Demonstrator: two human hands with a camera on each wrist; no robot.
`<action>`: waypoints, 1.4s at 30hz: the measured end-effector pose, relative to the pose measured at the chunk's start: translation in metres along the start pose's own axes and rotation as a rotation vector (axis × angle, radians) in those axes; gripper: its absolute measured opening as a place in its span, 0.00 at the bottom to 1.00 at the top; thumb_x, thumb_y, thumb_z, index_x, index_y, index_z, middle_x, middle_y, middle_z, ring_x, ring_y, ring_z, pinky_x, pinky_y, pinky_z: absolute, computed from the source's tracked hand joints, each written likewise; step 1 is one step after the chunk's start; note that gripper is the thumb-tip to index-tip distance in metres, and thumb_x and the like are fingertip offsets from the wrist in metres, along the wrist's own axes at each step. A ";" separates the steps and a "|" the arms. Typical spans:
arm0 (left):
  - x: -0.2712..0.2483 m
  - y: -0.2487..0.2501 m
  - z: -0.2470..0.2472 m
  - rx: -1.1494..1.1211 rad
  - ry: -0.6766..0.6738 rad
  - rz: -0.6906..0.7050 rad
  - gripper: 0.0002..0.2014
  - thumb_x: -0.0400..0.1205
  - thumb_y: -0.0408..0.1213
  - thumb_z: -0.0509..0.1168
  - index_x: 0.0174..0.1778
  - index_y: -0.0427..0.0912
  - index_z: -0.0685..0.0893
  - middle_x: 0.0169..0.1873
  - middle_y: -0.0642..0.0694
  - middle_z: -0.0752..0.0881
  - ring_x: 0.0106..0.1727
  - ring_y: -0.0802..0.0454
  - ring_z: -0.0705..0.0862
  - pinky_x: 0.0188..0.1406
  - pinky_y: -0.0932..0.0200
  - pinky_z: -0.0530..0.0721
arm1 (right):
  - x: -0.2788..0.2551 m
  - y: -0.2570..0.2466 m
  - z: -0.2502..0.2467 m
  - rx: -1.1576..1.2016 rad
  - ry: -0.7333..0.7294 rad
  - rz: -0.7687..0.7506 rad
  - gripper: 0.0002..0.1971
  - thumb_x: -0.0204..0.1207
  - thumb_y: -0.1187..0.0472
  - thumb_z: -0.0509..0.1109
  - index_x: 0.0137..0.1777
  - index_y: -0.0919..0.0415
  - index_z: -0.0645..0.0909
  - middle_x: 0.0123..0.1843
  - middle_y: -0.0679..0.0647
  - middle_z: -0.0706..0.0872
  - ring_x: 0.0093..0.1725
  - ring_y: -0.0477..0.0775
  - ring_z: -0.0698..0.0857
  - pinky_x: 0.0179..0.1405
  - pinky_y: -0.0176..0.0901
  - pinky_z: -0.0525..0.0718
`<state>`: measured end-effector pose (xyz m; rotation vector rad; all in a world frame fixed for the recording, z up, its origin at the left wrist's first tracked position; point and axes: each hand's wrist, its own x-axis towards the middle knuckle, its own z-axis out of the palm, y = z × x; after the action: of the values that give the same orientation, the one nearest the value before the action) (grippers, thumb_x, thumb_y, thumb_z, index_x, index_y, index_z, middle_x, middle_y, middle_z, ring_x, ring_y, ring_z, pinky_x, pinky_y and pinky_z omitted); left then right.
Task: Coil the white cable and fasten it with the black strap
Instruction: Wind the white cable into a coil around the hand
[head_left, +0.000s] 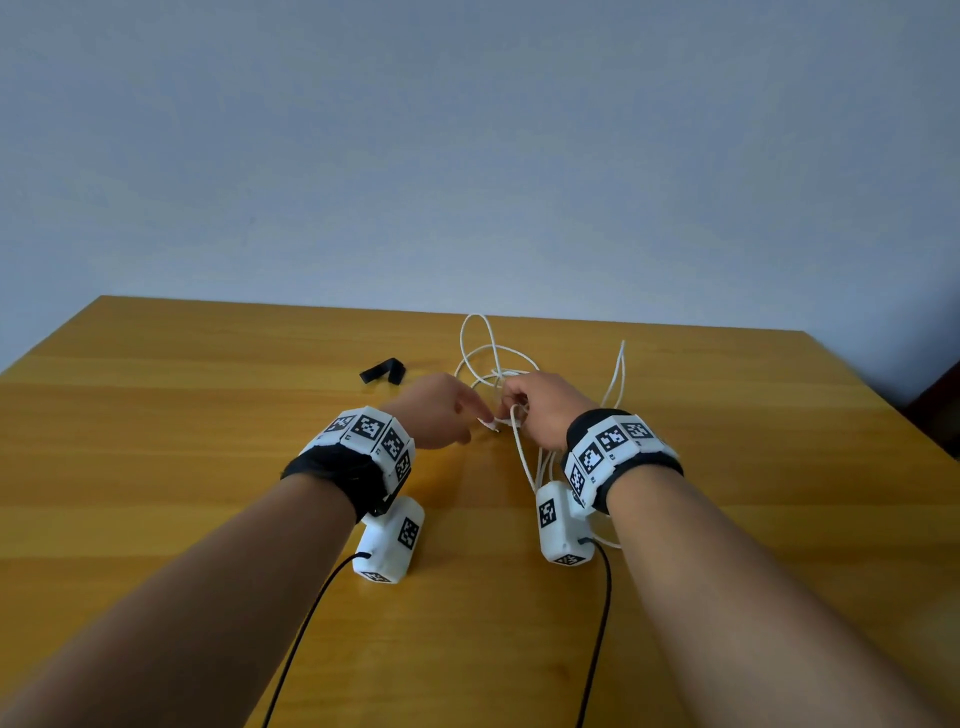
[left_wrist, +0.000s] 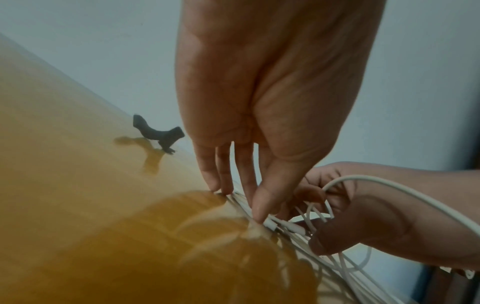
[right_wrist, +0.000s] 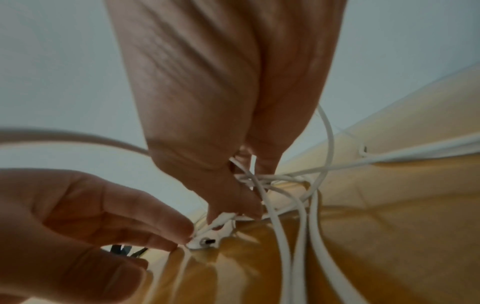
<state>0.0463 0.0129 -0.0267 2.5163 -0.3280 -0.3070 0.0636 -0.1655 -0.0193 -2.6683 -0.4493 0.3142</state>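
The white cable (head_left: 521, 446) lies in loose loops on the wooden table (head_left: 208, 441), some arching up toward the far edge. My right hand (head_left: 519, 410) grips a bunch of its strands, thumb and fingers curled round them (right_wrist: 315, 226). From the left, my left hand (head_left: 480, 415) reaches in with nearly straight fingers. Its fingertips (right_wrist: 182, 228) touch the cable's white plug (right_wrist: 205, 240), and a gap shows between thumb and fingers. The black strap (head_left: 382, 371) lies bent on the table, just beyond and left of my left hand (left_wrist: 155, 133).
The table's far edge meets a pale wall just behind the cable loops. Two white wrist camera units (head_left: 389, 545) (head_left: 558, 525) hang under my wrists, their black leads trailing toward me. Bare wood stretches left and right of the hands.
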 end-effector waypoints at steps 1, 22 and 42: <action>0.001 0.002 0.001 0.021 -0.015 0.008 0.20 0.78 0.28 0.71 0.62 0.55 0.90 0.55 0.55 0.84 0.56 0.57 0.81 0.52 0.60 0.78 | -0.001 0.001 -0.001 -0.004 0.005 0.012 0.17 0.75 0.81 0.62 0.39 0.57 0.77 0.53 0.60 0.89 0.45 0.58 0.81 0.38 0.44 0.78; -0.009 -0.010 -0.005 -0.063 0.090 -0.097 0.10 0.88 0.41 0.62 0.55 0.44 0.88 0.39 0.51 0.84 0.36 0.58 0.79 0.28 0.63 0.74 | -0.005 -0.002 0.007 -0.046 0.244 0.099 0.15 0.82 0.43 0.70 0.62 0.48 0.89 0.69 0.56 0.82 0.74 0.63 0.71 0.72 0.57 0.72; -0.054 0.022 -0.042 -0.438 0.424 -0.116 0.15 0.89 0.33 0.51 0.66 0.48 0.78 0.32 0.40 0.87 0.36 0.44 0.90 0.29 0.57 0.83 | -0.052 -0.077 -0.014 0.203 0.041 0.075 0.25 0.79 0.53 0.70 0.76 0.54 0.81 0.73 0.51 0.85 0.69 0.54 0.84 0.64 0.46 0.83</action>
<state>0.0042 0.0329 0.0279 2.0981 0.0525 0.1070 -0.0002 -0.1227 0.0342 -2.4921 -0.2883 0.3091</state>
